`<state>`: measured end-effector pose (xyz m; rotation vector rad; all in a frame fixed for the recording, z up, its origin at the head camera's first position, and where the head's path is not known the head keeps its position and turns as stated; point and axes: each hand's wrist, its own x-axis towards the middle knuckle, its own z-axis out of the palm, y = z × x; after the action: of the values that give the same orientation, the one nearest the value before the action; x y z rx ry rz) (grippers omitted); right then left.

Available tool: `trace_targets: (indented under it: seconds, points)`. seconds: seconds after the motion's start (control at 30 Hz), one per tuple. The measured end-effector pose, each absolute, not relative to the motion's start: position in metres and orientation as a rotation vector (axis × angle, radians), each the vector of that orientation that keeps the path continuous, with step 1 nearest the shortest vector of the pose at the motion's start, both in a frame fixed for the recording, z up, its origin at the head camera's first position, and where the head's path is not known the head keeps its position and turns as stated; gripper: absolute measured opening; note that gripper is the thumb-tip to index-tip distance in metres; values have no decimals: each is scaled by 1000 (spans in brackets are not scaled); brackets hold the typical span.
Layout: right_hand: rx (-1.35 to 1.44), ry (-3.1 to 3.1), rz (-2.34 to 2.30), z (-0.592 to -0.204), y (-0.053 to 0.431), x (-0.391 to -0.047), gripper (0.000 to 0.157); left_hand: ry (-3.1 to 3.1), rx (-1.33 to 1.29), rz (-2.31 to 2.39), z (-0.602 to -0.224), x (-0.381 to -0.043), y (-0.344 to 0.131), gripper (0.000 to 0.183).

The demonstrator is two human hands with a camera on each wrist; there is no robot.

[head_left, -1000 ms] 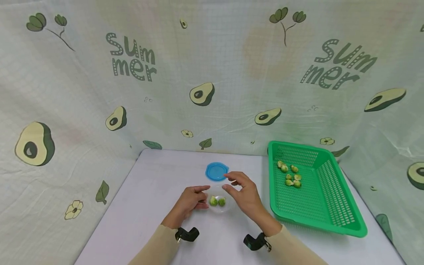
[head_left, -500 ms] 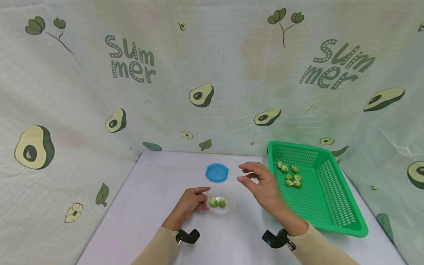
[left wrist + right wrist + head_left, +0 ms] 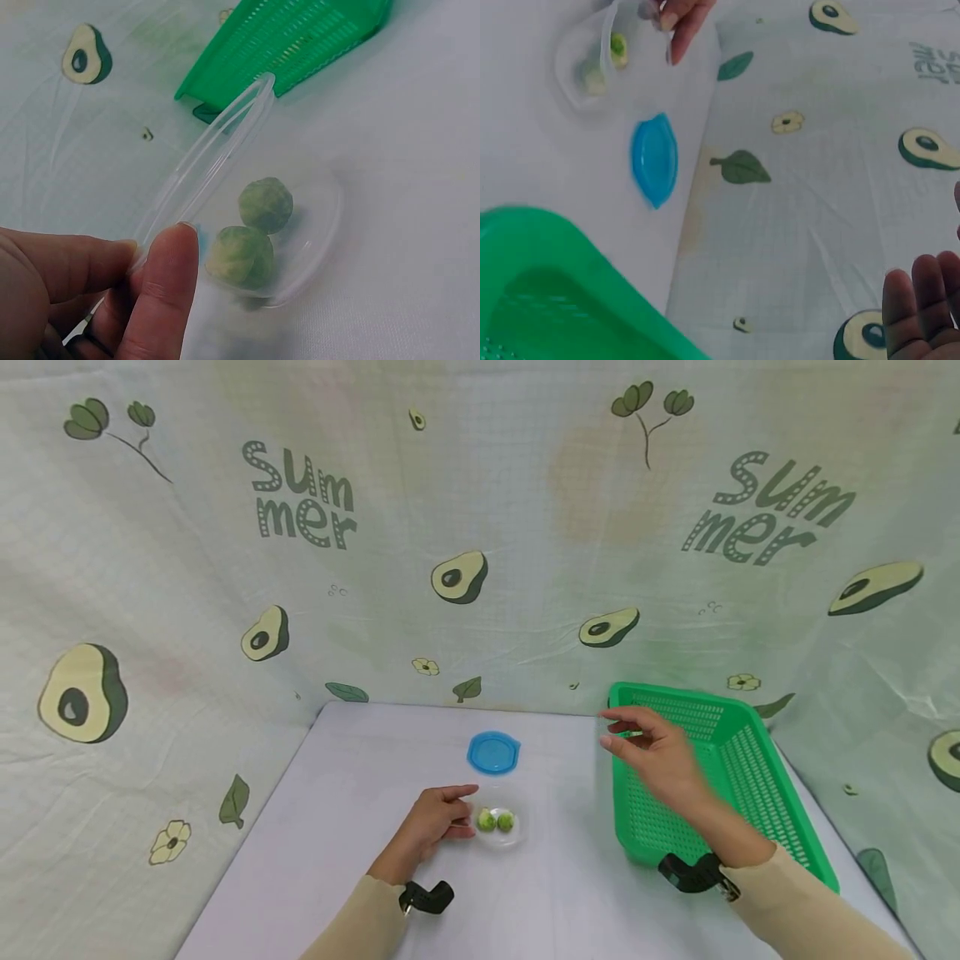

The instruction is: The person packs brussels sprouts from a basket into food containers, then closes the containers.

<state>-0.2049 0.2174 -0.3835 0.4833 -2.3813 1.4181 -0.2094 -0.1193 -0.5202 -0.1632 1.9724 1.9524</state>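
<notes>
A clear plastic round container [image 3: 324,225] stands on the table in front of me, and two Brussels sprouts [image 3: 496,821] lie side by side on its bottom. My left hand [image 3: 437,820] is at its left side. In the left wrist view the thumb and a finger pinch the container's rim. My right hand [image 3: 663,764] hovers over the left part of the green basket [image 3: 738,768], fingers loosely bent with a gap to the thumb and nothing visible between them. That hand and arm hide the sprouts inside the basket.
A blue lid [image 3: 493,753] lies on the white table [image 3: 375,752] just beyond the container. The perforated basket fills the table's right side. A printed cloth [image 3: 525,510] hangs behind and at both sides.
My right hand has moved away from the container, to the right and slightly up, and is now over the basket. The left hand stays at the container.
</notes>
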Motion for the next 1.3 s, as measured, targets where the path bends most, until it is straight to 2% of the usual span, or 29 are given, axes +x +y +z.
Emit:
trace_targets:
  seconds: [0.5, 0.7, 0.97, 1.3]
  points:
    - [330, -2667, 1213, -400, 300, -241, 46, 1976, -173, 1950, -523, -210, -118, 46]
    - [336, -2764, 1189, -415, 318, -254, 44, 1982, -185, 1946, -522, -211, -118, 45]
    - [345, -2947, 1145, -442, 347, -264, 53, 1985, -190, 1940, -525, -213, -116, 45]
    - [376, -3008, 1129, -468, 369, -267, 50, 1990, -195, 1939, -525, -214, -114, 45]
